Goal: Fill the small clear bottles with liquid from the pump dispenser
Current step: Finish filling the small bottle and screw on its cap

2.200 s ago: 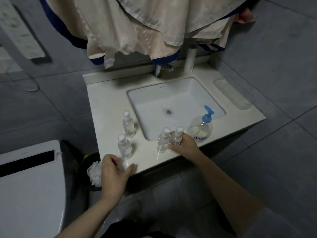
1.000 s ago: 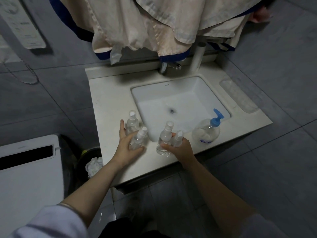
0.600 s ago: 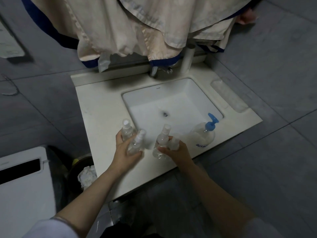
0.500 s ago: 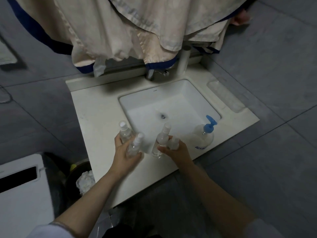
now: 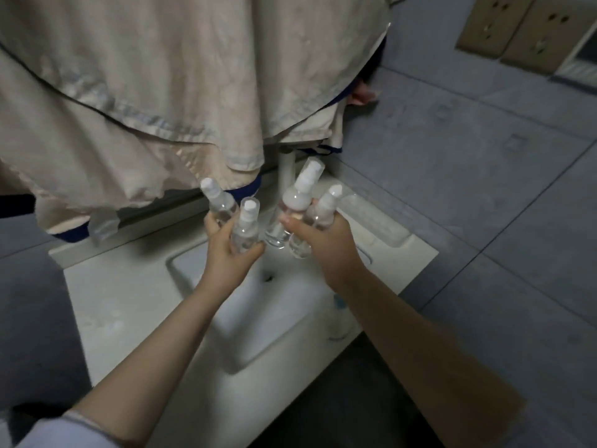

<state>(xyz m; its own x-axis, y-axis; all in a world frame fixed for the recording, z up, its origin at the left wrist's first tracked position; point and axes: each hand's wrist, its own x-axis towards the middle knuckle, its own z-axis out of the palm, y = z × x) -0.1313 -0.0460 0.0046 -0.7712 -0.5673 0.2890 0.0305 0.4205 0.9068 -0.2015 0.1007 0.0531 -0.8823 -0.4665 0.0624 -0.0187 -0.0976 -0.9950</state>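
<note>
Each hand grips two bottles (lifted over sink (image 5: 200,321)).

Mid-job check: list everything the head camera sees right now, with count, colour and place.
small bottles: four, clear with white caps, two in each hand, lifted above the basin
pump dispenser: one, blue-topped, mostly hidden behind the right forearm
sink basin: one, white, below the hands
hanging cloth: beige, dark blue trim, above the sink
wall sockets: two, tan, top right
left hand: holds two bottles
right hand: holds two bottles
</note>
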